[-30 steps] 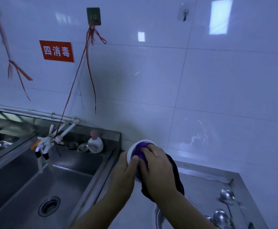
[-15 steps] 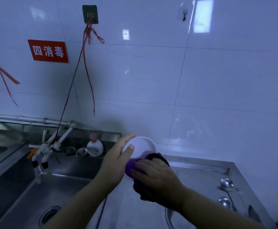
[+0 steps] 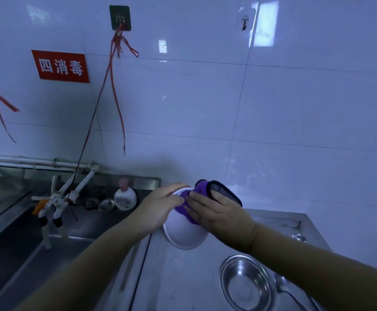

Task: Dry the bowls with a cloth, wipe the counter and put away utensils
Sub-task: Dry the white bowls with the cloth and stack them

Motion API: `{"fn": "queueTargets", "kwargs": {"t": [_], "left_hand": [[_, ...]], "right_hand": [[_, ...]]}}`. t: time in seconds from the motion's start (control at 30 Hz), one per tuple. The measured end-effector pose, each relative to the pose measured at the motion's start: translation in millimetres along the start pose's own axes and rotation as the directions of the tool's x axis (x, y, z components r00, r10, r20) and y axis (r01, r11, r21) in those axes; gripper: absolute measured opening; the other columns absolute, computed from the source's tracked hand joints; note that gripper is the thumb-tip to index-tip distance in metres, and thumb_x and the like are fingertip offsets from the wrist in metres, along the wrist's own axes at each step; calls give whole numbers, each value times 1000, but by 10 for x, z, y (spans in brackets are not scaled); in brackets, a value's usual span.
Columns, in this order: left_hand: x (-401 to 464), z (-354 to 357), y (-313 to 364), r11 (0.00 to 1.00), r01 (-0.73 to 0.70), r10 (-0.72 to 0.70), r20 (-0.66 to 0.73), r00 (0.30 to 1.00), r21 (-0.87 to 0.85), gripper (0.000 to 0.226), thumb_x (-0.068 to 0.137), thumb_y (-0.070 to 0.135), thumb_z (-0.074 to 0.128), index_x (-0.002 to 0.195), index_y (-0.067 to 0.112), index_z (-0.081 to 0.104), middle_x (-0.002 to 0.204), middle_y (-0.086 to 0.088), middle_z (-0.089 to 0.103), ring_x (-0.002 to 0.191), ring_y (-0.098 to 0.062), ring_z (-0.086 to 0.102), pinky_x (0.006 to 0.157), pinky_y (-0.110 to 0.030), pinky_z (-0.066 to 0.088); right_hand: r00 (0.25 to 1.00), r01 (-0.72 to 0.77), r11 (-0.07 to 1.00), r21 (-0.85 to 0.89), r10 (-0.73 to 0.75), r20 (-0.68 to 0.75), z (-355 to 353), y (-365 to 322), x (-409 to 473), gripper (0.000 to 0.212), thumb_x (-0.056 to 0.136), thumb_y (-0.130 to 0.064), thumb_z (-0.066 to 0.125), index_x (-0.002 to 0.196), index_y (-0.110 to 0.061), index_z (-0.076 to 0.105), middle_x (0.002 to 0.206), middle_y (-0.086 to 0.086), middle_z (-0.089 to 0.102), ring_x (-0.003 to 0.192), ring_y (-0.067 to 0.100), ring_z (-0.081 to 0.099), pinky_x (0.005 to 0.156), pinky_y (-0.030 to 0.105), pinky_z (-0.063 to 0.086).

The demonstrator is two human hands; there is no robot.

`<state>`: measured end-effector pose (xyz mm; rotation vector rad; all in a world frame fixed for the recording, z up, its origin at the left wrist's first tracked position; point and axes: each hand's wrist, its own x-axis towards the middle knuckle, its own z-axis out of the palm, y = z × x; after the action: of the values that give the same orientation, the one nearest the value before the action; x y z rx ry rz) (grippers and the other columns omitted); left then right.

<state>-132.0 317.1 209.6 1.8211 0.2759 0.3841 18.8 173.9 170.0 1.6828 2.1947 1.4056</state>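
cloth (image 3: 193, 199) between fingers (image 3: 199, 198) and bowl (image 3: 184, 232)

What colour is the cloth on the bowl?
Purple with a dark edge, the cloth shows in the head view, pressed on the white bowl.

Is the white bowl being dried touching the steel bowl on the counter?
Apart. The head view shows the white bowl held up, with bare counter between it and the steel bowl.
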Motion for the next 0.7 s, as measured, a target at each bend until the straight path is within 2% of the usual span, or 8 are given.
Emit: {"fn": "queueTargets", "kwargs": {"t": [0.13, 0.23, 0.3, 0.37, 0.47, 0.53, 0.63, 0.7], "left_hand": [[41, 114, -86, 999, 8, -17, -179, 984, -50, 36, 70, 27, 49, 99, 36, 68, 103, 4, 70, 98, -20, 64, 85, -39, 51], [41, 223, -128, 998, -6, -13, -278, 960, -66, 33, 71, 32, 49, 96, 46, 65, 105, 10, 67, 97, -14, 63, 79, -33, 53], [26, 314, -136, 998, -31, 11, -311, 950, -58, 34, 73, 32, 48, 96, 52, 63, 107, 16, 65, 96, -6, 61, 76, -24, 50], [4, 404, -129, 996, -73, 50, -344, 938, -55, 36, 75, 31, 47, 95, 56, 62, 107, 23, 64, 93, 4, 59, 75, -17, 47], [-27, 474, -92, 986, -137, 93, -378, 921, -91, 36, 78, 29, 47, 98, 55, 63, 107, 30, 62, 98, 8, 56, 80, -17, 44], [-34, 478, -75, 983, -167, 128, -366, 922, -79, 35, 85, 23, 50, 101, 52, 63, 110, 28, 62, 103, 6, 56, 84, -19, 44], [-41, 462, -59, 984, -165, 140, -298, 944, -61, 36, 94, 13, 49, 107, 42, 64, 114, 20, 63, 105, 1, 57, 92, -26, 45], [-21, 368, -3, 990, -127, 113, -198, 974, -59, 28, 90, 19, 52, 105, 38, 66, 112, 13, 66, 101, -1, 60, 88, -26, 46]], "right_hand": [[965, -261, 952, 162, 263, 6, -34, -274, -63, 45, 62, -16, 69, 106, -10, 72, 112, 11, 69, 105, 27, 65, 85, 44, 52], [885, -462, 843, 273, 458, 84, -67, -545, -54, 70, 26, -16, 84, 95, -9, 73, 100, 11, 69, 91, 28, 66, 77, 41, 52], [813, -565, 758, 326, 579, 61, -101, -738, 5, 62, 31, -13, 83, 92, -9, 71, 92, 10, 67, 81, 28, 63, 72, 36, 50], [745, -621, 689, 374, 668, 5, -127, -887, 97, 43, 52, -12, 80, 95, -9, 72, 90, 9, 67, 76, 27, 60, 69, 34, 49], [679, -627, 614, 480, 732, -50, -156, -954, 184, 36, 70, -18, 71, 105, -7, 71, 99, 8, 70, 83, 26, 64, 75, 36, 53], [703, -562, 644, 518, 703, -110, -156, -910, 160, 37, 69, -19, 72, 104, -7, 71, 97, 8, 70, 80, 27, 64, 72, 37, 52], [789, -444, 810, 383, 556, -261, -101, -781, 21, 31, 78, -25, 75, 104, -11, 63, 87, 9, 70, 68, 25, 61, 62, 33, 50], [858, -314, 897, 310, 408, -312, -52, -636, -115, 30, 84, -28, 72, 106, -13, 58, 83, 8, 68, 66, 23, 58, 60, 31, 48]]}}
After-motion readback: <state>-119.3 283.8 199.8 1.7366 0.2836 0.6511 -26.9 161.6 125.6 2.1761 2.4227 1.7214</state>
